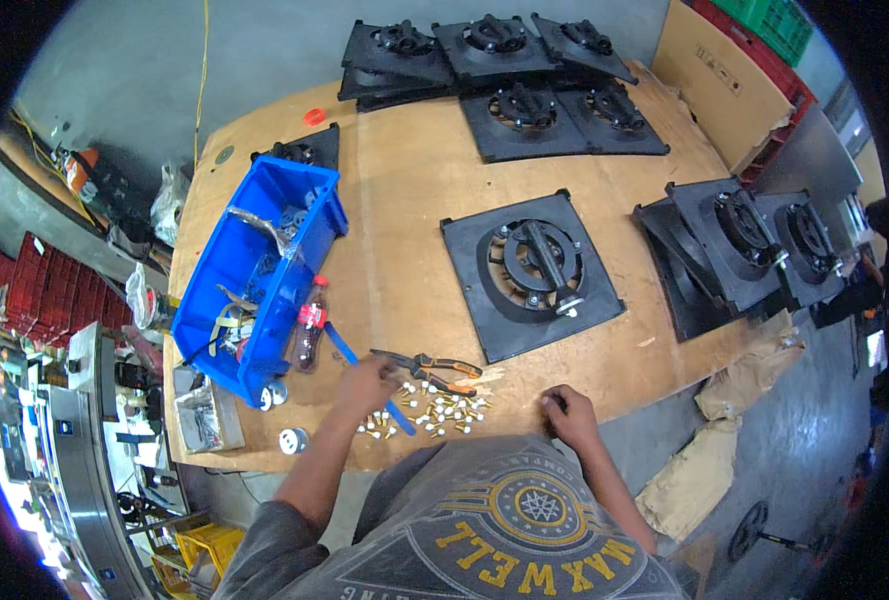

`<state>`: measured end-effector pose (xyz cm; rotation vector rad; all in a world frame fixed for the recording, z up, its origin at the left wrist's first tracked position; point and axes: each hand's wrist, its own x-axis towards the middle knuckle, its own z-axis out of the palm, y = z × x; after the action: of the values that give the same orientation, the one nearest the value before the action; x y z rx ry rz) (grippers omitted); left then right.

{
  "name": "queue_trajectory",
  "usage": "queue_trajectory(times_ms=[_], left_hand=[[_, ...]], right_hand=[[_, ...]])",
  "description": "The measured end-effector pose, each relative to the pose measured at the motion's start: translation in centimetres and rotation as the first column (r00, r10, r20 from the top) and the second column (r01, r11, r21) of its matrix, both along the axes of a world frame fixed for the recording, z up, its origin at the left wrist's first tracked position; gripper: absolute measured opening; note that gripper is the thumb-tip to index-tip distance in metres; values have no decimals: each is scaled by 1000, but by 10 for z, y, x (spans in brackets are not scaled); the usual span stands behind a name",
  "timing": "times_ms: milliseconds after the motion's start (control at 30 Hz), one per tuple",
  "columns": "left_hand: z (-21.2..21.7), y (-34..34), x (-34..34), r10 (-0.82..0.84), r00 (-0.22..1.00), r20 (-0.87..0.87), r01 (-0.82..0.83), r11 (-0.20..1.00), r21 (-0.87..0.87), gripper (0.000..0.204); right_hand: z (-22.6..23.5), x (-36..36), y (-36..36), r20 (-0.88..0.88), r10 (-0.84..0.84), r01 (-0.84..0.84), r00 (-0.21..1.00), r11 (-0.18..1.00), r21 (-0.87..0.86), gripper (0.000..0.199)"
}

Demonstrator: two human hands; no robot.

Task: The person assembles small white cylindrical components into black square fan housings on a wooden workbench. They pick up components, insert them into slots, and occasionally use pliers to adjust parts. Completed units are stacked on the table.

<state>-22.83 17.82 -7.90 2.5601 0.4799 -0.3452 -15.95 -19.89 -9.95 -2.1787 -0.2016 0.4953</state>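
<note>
My left hand is low over the table, fingers curled down across a flat blue strip that shows on both sides of it. What those fingers pinch, if anything, is hidden. Beside its fingertips lie pliers with black and orange handles. Scattered below them are several small brass fittings with white caps. At the table's front edge, my right hand is closed, with a dark spot between its fingers that I cannot make out. Ahead of it lies a black square panel bearing a round grille and a raised arm.
A blue bin of small parts stands left, with a dark drink bottle against it. More black panels are stacked at the back, and others at the right edge. A metal tray and round tin sit front left.
</note>
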Motion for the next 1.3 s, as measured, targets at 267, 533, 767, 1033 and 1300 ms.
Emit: queue_trajectory(times_ms=[267, 533, 767, 1033, 1300], left_hand=[[-11, 67, -4, 316, 948, 41, -316, 915, 252, 37], [-11, 66, -1, 352, 936, -28, -347, 931, 113, 44], [30, 48, 3, 331, 932, 147, -348, 931, 109, 40], [60, -43, 38, 132, 933, 334, -3, 933, -361, 25], [41, -154, 65, -263, 834, 485, 477, 784, -396, 33]], right_hand=[[-1, 12, 1, 29, 47, -45, 998, 998, -47, 28], [-5, 7, -2, 40, 33, -32, 999, 999, -19, 26], [-4, 8, -1, 34, 35, -33, 999, 998, -59, 26], [20, 14, 24, -18, 46, -43, 999, 993, 114, 27], [25, 30, 34, -585, 185, 310, 790, 702, 641, 29]])
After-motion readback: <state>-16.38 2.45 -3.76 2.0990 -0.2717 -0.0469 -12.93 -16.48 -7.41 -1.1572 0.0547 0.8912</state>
